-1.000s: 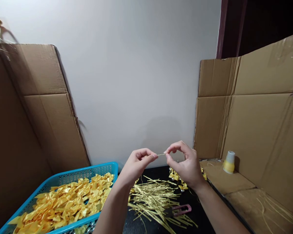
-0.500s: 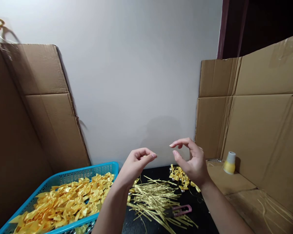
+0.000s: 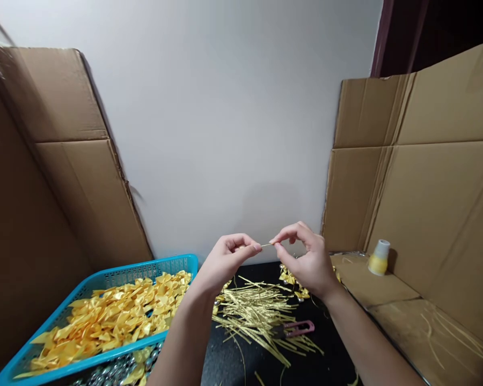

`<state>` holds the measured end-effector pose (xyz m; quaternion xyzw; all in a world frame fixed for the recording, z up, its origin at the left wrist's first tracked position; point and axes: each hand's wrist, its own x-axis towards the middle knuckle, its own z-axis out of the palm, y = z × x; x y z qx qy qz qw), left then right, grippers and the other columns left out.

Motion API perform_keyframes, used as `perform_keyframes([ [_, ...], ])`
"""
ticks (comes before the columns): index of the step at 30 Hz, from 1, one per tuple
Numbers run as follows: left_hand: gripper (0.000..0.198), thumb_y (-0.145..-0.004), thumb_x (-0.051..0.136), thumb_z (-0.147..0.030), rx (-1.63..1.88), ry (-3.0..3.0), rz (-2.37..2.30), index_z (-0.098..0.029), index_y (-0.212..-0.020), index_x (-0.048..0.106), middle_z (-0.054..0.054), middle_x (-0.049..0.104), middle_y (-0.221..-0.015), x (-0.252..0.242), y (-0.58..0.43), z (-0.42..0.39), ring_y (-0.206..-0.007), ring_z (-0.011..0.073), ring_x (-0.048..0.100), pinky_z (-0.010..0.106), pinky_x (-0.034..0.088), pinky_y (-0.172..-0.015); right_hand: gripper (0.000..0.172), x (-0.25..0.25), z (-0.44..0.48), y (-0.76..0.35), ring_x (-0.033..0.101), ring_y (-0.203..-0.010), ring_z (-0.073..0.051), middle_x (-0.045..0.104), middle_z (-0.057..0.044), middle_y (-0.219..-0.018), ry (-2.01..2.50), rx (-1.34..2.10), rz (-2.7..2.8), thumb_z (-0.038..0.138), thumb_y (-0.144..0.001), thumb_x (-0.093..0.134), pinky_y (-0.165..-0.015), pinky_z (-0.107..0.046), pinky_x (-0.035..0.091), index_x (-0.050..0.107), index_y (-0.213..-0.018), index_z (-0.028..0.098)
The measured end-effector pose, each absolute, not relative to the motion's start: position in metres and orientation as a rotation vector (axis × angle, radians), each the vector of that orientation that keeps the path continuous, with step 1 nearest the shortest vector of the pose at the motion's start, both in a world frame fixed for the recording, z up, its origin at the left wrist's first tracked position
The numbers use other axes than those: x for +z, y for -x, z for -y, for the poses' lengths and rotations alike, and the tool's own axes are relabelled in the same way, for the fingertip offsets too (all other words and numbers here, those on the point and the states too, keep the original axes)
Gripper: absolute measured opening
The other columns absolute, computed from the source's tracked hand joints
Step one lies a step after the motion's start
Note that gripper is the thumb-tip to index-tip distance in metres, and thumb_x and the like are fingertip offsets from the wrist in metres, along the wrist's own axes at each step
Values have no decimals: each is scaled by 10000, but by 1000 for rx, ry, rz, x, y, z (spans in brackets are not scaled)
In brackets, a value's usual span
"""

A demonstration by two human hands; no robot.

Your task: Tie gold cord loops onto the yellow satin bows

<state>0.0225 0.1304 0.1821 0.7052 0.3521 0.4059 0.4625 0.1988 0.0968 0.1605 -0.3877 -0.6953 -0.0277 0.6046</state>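
Between my two hands a short, thin gold strand (image 3: 268, 245) is stretched level. My left hand (image 3: 234, 256) pinches one end between thumb and forefinger, its other fingers curled in. The fingertips of my right hand (image 3: 304, 256) are closed on the opposite end. Below them, many gold glitter strips (image 3: 257, 311) lie in a loose heap on the black tabletop (image 3: 225, 356). Purple-handled thread snips (image 3: 300, 328) rest on the right side of that heap. Partly behind my right hand sit small yellow bows with silvery beads (image 3: 287, 276).
A blue plastic basket (image 3: 104, 273) full of yellow satin bows (image 3: 124, 311) stands at the left. Silvery beads (image 3: 108, 370) lie below its near edge. Cardboard panels (image 3: 80, 187) flank both sides, with a white wall (image 3: 217, 134) behind. A yellow-and-white cone (image 3: 379, 257) stands at the right.
My right hand has moved left and closed its open fingertips on the strand's free end. My left hand keeps its pinch. The camera view has shifted slightly.
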Motion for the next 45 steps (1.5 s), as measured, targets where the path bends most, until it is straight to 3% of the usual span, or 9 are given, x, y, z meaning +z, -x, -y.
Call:
perform_keyframes([
  [3,263,-748,679,-388,981,-1738,-853,-175,-615,600,-68,406,-525,181,-22,-132,-501,94,252,254,185,-508,132,162,-97,-201,497,-677,-155,634,21,-724,911,-119,1586,93,-749,598,-675,-298,405,611,-769,223],
  [6,223,-779,670,-355,953,-1765,-800,-172,-657,638,-32,534,-607,180,-21,-132,-577,112,415,252,309,-578,151,162,-96,-201,490,-668,-149,629,29,-723,903,-157,1606,78,-739,591,-686,-298,393,597,-774,225],
  [12,266,-850,656,-317,727,-1685,-444,-183,-1080,665,77,660,-1053,175,-24,-127,-1024,203,569,321,412,-905,168,160,-97,-198,500,-683,-149,534,41,-675,869,-239,1863,59,-704,564,-781,-344,358,566,-757,219],
  [16,239,-883,613,-379,610,-1577,-335,-152,-959,623,43,602,-811,168,-34,-127,-758,156,584,283,439,-711,144,159,-97,-199,484,-677,-148,478,45,-648,885,-284,1905,68,-701,557,-804,-358,339,553,-722,211],
  [20,283,-902,565,-437,594,-1588,-440,-155,-875,571,-60,362,-606,168,-36,-128,-518,87,306,237,220,-494,138,161,-97,-202,488,-683,-148,500,34,-676,903,-330,1849,72,-727,567,-781,-339,348,569,-741,210],
  [24,349,-907,524,-480,714,-1692,-575,-176,-736,505,-76,275,-575,169,-38,-128,-528,100,179,263,153,-496,140,162,-97,-202,495,-655,-146,550,34,-676,900,-384,1781,77,-748,571,-783,-339,360,559,-732,216],
  [33,233,-869,523,-377,940,-1756,-727,-189,-740,571,-62,352,-580,169,-50,-124,-538,113,235,247,207,-534,101,164,-98,-207,501,-654,-150,616,47,-690,1050,-344,1680,151,-738,643,-793,-327,358,580,-726,229],
  [38,203,-821,489,-283,1048,-1713,-794,-200,-644,545,-76,273,-504,171,-47,-128,-499,117,197,259,182,-519,83,165,-103,-226,526,-765,-187,649,8,-798,1407,-189,1704,147,-758,573,-874,-391,330,578,-783,226],
  [45,217,-821,539,-356,1114,-1643,-774,-205,-678,598,-95,234,-455,168,-43,-135,-463,109,167,265,181,-513,265,133,-121,-223,556,-561,-124,664,32,-692,1600,343,2143,108,-502,782,-525,-233,384,644,-701,215],
])
